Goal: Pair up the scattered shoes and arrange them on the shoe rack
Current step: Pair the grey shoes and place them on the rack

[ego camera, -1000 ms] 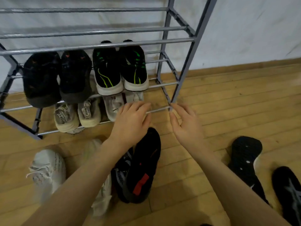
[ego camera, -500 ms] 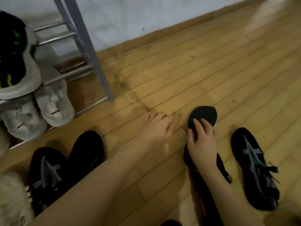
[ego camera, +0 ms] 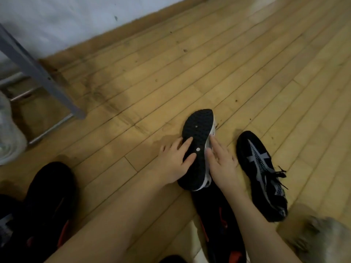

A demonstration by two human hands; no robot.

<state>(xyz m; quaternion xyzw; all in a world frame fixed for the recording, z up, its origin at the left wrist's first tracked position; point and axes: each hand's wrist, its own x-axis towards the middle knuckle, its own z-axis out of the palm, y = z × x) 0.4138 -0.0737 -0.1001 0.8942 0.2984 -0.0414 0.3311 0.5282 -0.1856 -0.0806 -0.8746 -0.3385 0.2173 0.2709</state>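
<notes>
- Several shoes lie loose on the wooden floor [ego camera: 133,114]; at the far left only a leg and lower rails of the shoe rack [ego camera: 41,76] show, with a pale shoe [ego camera: 9,137] blurred at its foot.
- Near the lower left edge a black shoe with red trim [ego camera: 49,202] sits well apart from both hands; picking the wrong partner for it is the likely mix-up, since most shoes here are dark and look alike in this light.
- Left hand [ego camera: 174,162] rests on the upturned black shoe [ego camera: 197,147], fingers laid nearly straight over the sole's left side, a pressing grip rather than a closed one.
- That shoe lies sole up, tilted, toe pointing away, between the two hands; its heel overlaps another dark shoe with red marks [ego camera: 218,223] beneath the forearms.
- Right hand [ego camera: 222,164] touches the shoe's white side edge with straight fingers, likewise not clenched. With neither hand wrapped round it, a lift could let the shoe slip or roll.
- Just right of the right hand lies a black shoe with grey star stripes [ego camera: 260,168], laces loose; they could snag.
</notes>
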